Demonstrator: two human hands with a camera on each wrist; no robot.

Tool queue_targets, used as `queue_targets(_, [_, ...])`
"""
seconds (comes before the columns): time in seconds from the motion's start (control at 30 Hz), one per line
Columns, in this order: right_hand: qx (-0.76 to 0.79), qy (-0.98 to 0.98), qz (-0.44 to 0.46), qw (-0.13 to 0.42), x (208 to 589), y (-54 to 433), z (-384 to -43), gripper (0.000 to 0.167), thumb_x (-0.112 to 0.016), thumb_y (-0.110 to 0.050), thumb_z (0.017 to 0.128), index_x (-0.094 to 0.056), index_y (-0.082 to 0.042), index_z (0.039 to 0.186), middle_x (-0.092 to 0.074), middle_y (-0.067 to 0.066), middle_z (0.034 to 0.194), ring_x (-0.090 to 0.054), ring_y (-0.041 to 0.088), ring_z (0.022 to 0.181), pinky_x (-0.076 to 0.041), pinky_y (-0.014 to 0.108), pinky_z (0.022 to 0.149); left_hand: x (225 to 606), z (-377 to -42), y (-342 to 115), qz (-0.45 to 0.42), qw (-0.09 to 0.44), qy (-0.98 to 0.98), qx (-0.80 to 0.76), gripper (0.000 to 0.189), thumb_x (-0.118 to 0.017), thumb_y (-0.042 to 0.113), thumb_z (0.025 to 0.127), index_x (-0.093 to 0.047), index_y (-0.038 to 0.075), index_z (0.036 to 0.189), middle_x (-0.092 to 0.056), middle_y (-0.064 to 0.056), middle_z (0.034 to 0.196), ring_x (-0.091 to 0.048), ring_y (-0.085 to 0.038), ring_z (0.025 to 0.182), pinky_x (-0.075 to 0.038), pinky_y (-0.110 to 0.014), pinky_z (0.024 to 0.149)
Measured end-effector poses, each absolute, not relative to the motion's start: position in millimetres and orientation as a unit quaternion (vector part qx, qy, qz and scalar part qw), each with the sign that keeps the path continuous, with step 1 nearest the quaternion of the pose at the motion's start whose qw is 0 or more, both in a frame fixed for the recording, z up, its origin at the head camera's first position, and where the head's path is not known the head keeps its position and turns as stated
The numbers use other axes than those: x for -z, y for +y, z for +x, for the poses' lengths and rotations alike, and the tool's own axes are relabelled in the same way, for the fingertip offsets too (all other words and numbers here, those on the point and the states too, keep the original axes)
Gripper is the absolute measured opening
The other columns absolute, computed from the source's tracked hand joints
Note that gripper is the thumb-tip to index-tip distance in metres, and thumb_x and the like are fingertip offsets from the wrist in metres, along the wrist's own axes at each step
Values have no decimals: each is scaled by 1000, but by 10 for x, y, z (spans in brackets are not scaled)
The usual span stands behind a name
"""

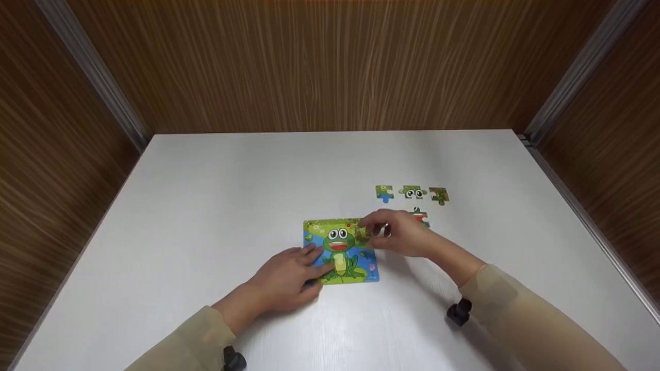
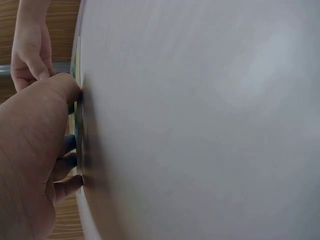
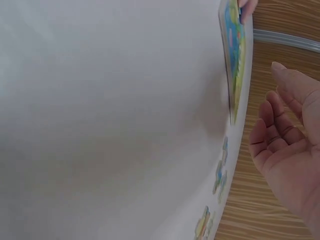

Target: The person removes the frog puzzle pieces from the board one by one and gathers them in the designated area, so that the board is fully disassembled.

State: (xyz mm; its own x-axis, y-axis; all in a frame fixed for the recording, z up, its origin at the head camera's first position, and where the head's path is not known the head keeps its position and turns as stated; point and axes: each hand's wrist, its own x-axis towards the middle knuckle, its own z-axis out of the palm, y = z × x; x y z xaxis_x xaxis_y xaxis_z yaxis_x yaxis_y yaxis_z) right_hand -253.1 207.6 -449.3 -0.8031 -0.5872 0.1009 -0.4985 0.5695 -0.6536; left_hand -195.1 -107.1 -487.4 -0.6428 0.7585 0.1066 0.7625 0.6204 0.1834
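Probably light and stiff, the frog puzzle (image 1: 341, 247) lies on the table (image 1: 232, 180) under the spread left hand (image 1: 289, 275); best gripped by its edges. Whether the right hand (image 1: 405, 233) pinches anything, I cannot tell.

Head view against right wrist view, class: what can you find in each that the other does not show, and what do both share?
Only the head view: a recognisable frog on the picture board, the left sleeve, the right sleeve, and the loose piece with eyes clear enough to read.

Only the right wrist view: the palm side of the right hand.

Both: that hand, the board, some loose pieces, part of the left hand, the white table and wood-grain panelling.
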Motion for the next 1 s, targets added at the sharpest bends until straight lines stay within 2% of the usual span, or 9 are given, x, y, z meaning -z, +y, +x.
queue_targets(0.27, [319, 889, -317, 85, 4643, 2013, -2543, 39, -87, -9, 88, -74, -8, 125, -68, 4, 106, -61, 21, 96, -56, 37, 85, 4866, -1953, -1050, -424, 10, -900, 103, 47, -52, 32, 104, -67, 21, 147, -54, -18, 156, -48, -36, 148, -44, -53, 116])
queue_targets(0.6, [307, 896, -299, 120, 4665, 1991, -2554, 40, -84, -14, 93, -73, -9, 131, -66, 1, 113, -58, 19, 101, -54, 38, 92, 4820, -1928, -1020, -441, 17, -895, 66, 46, -52, 34, 107, -64, 21, 150, -53, -17, 158, -46, -35, 149, -40, -53, 120])
queue_targets(0.77, [302, 898, -294, 122, 4657, 2006, -2561, 40, -84, -15, 93, -72, -10, 132, -66, 0, 114, -57, 18, 102, -53, 38, 93, 4773, -1936, -907, -453, 2, -890, 58, 47, -50, 33, 109, -59, 24, 155, -47, -13, 163, -43, -33, 151, -38, -50, 122])
queue_targets(1.0, [303, 900, -287, 129, 4684, 2003, -2560, 41, -83, -16, 94, -72, -11, 134, -64, -1, 122, -57, 19, 109, -52, 40, 101, 4806, -1933, -791, -458, -21, -886, 76, 51, -46, 34, 110, -55, 21, 158, -37, -15, 167, -36, -33, 155, -35, -50, 123])
